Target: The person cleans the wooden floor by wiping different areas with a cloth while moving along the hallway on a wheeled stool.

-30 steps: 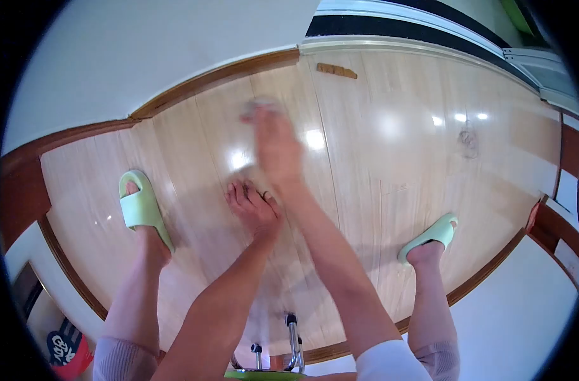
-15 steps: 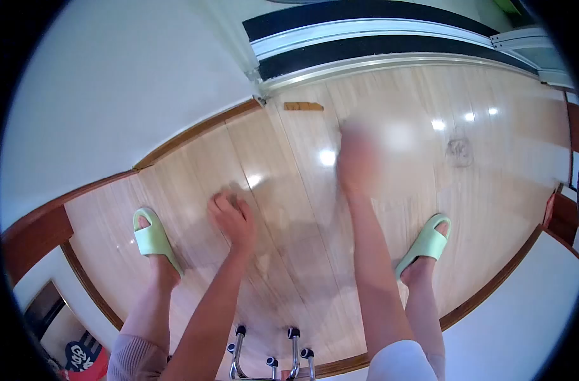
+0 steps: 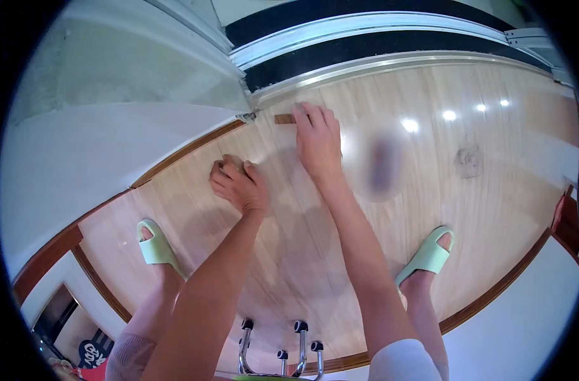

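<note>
A short brown wooden strip [image 3: 283, 119] lies on the floor near the doorway corner. My right hand [image 3: 318, 136] is over its right end, fingers bent down onto it and covering that part. To the left and nearer to me, my left hand [image 3: 240, 185] is low over the floor with its fingers curled in. What those fingers hold, if anything, is hidden. A blurred dark patch [image 3: 383, 164] appears to the right of my right hand; its kind cannot be made out.
A sliding-door track [image 3: 365, 25] runs along the far side of the wood-look floor [image 3: 302, 267]. A white panel [image 3: 92, 146] stands at left. Green slippers [image 3: 157, 244] are on my feet, and chrome legs with black caps [image 3: 301, 349] stand below. A faint square mark [image 3: 469, 159] shows at right.
My right hand has moved left and forward from the blurred area onto the strip. My left hand has shifted slightly forward, still curled. The view has also shifted a little.
</note>
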`<state>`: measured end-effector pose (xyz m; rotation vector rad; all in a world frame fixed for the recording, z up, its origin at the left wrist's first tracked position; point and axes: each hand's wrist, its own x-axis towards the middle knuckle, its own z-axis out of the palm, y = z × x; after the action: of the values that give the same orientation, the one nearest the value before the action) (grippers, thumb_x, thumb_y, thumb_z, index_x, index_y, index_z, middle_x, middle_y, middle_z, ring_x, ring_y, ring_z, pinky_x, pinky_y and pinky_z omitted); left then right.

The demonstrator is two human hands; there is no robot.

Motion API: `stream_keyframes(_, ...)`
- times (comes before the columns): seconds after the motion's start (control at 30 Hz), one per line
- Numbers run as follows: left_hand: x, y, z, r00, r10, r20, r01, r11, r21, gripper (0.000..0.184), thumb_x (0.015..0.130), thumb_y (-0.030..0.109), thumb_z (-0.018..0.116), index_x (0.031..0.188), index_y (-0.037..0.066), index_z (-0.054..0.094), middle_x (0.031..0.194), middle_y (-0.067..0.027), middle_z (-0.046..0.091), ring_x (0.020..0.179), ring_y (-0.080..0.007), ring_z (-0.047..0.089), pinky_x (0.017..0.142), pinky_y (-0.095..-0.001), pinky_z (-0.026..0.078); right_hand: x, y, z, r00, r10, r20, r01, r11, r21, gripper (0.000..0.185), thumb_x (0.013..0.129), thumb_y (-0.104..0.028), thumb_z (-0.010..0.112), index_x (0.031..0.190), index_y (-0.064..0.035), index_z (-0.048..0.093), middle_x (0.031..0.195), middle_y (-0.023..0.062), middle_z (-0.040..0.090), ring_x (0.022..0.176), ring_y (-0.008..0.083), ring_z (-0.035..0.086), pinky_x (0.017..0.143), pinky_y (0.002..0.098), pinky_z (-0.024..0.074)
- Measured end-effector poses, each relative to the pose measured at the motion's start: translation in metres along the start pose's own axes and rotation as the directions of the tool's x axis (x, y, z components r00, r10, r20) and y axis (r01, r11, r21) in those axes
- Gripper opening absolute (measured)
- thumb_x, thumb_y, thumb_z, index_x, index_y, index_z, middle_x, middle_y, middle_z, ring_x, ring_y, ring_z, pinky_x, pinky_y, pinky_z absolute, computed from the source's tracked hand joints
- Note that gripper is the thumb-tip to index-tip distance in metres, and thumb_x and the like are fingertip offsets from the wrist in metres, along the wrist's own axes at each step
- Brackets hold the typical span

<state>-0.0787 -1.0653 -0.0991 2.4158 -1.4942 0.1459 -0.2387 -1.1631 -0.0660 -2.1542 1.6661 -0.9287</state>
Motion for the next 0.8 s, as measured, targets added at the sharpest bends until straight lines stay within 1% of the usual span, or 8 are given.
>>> stream_keyframes(0.07, 0.000, -0.003, 0.000, 1.000, 0.008, -0.003, -0.008, 1.000, 0.024, 0.051, 0.089, 0.027, 0.057, 0.132, 0.002, 0.045, 0.136, -0.0220, 0.041, 0.124, -0.0407, 0.038, 0.101, -0.0540, 0.030, 0.011, 0.005, 0.007, 0.997, 0.028, 0.069, -0.030, 0.999, 0.016, 0.033, 0.078, -0.008, 0.064, 0.111, -0.0069, 0.069, 0.109, 0.0117, 0.065, 0.109, 0.0308, 0.058, 0.092, 0.0438, 0.0461)
stream_keyframes(0.17, 0.000, -0.002, 0.000, 0.999, 0.025, -0.023, -0.024, 0.999, 0.036, 0.051, 0.089, 0.027, 0.057, 0.131, 0.000, 0.048, 0.133, -0.0220, 0.043, 0.123, -0.0393, 0.040, 0.101, -0.0527, 0.031, 0.019, -0.001, -0.003, 0.971, 0.107, 0.214, -0.100, 0.994, -0.048, 0.030, 0.078, -0.007, 0.068, 0.108, -0.0081, 0.072, 0.102, 0.0109, 0.067, 0.099, 0.0291, 0.064, 0.084, 0.0392, 0.0512)
stream_keyframes(0.27, 0.002, 0.000, -0.002, 1.000, 0.028, -0.011, -0.028, 0.999, 0.017, 0.050, 0.089, 0.026, 0.057, 0.130, -0.001, 0.048, 0.133, -0.0221, 0.043, 0.123, -0.0395, 0.040, 0.101, -0.0528, 0.031, 0.023, -0.026, -0.009, 0.895, 0.386, 0.223, -0.441, 0.841, 0.314, 0.027, 0.078, -0.013, 0.068, 0.103, -0.0042, 0.073, 0.095, 0.0167, 0.066, 0.085, 0.0318, 0.066, 0.076, 0.0410, 0.0525)
stream_keyframes(0.3, 0.002, 0.001, -0.002, 0.999, 0.034, -0.015, -0.034, 0.999, 0.008, 0.050, 0.088, 0.025, 0.057, 0.129, -0.001, 0.048, 0.133, -0.0221, 0.043, 0.123, -0.0396, 0.039, 0.101, -0.0530, 0.031, 0.025, -0.032, -0.008, 0.882, 0.420, 0.212, -0.471, 0.799, 0.375, 0.025, 0.079, -0.014, 0.068, 0.101, -0.0032, 0.073, 0.091, 0.0173, 0.066, 0.081, 0.0319, 0.066, 0.073, 0.0407, 0.0528)
stream_keyframes(0.37, 0.002, 0.001, -0.002, 0.999, 0.039, -0.011, -0.039, 0.999, -0.002, 0.049, 0.088, 0.024, 0.058, 0.129, -0.001, 0.048, 0.134, -0.0220, 0.042, 0.123, -0.0397, 0.039, 0.101, -0.0533, 0.030, 0.026, -0.043, -0.004, 0.849, 0.489, 0.199, -0.518, 0.700, 0.492, 0.022, 0.080, -0.016, 0.069, 0.095, -0.0012, 0.074, 0.083, 0.0185, 0.068, 0.072, 0.0320, 0.067, 0.068, 0.0400, 0.0535)
stream_keyframes(0.47, 0.002, 0.000, -0.007, 1.000, 0.024, 0.015, -0.024, 1.000, 0.005, 0.049, 0.087, 0.023, 0.059, 0.129, 0.000, 0.047, 0.134, -0.0219, 0.042, 0.124, -0.0398, 0.038, 0.101, -0.0537, 0.030, 0.028, -0.056, 0.009, 0.835, 0.522, 0.176, -0.527, 0.665, 0.529, 0.020, 0.080, -0.016, 0.069, 0.088, 0.0008, 0.075, 0.075, 0.0182, 0.069, 0.068, 0.0303, 0.069, 0.067, 0.0380, 0.0538)
stream_keyframes(0.77, 0.000, -0.009, 0.002, 0.998, -0.004, 0.055, 0.006, 0.999, -0.041, 0.058, 0.086, 0.026, 0.059, 0.136, 0.002, 0.041, 0.138, -0.0248, 0.037, 0.127, -0.0445, 0.035, 0.101, -0.0586, 0.029, 0.047, -0.089, 0.037, 0.598, 0.642, 0.480, -0.724, 0.176, 0.667, 0.028, 0.090, -0.019, 0.061, 0.083, 0.0050, 0.073, 0.060, 0.0159, 0.066, 0.057, 0.0246, 0.068, 0.061, 0.0342, 0.0531)
stream_keyframes(0.8, 0.000, -0.008, 0.002, 0.999, -0.002, 0.047, 0.004, 0.999, -0.034, 0.058, 0.086, 0.026, 0.059, 0.136, 0.002, 0.041, 0.138, -0.0249, 0.037, 0.127, -0.0447, 0.035, 0.102, -0.0587, 0.029, 0.045, -0.090, 0.038, 0.630, 0.621, 0.466, -0.701, 0.196, 0.686, 0.029, 0.091, -0.020, 0.061, 0.085, 0.0055, 0.073, 0.065, 0.0172, 0.067, 0.061, 0.0242, 0.069, 0.062, 0.0337, 0.0534)
